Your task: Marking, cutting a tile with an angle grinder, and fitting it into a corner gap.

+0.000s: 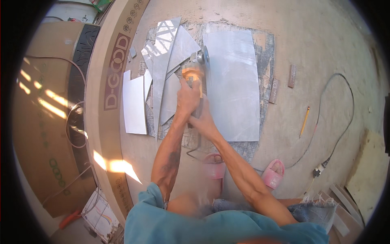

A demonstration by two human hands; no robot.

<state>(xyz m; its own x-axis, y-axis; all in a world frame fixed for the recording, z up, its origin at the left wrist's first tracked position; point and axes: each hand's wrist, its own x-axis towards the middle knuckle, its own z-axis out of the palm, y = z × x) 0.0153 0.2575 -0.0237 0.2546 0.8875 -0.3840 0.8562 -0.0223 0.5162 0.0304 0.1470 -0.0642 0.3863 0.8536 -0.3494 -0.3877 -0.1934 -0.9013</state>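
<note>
An angle grinder (192,73) with an orange head and dark body is gripped in both my hands, its cutting disc (206,54) upright at the left edge of a large grey tile (235,87). My left hand (188,96) wraps round the body just behind the orange part. Closer to me, my right hand (204,120) closes on the rear of the grinder. Whether the disc touches the tile or spins cannot be told. Left of the grinder lie cut tile pieces: a long narrow strip (162,73), a white-faced piece (134,103) and several overlapping offcuts.
A long cardboard box (103,122) runs along the left. On the right, a black cable (352,110) loops to a plug connection (319,170). A yellow pencil (304,122) and small brown blocks (292,76) lie on the floor. Pink slippers (272,175) are on my feet.
</note>
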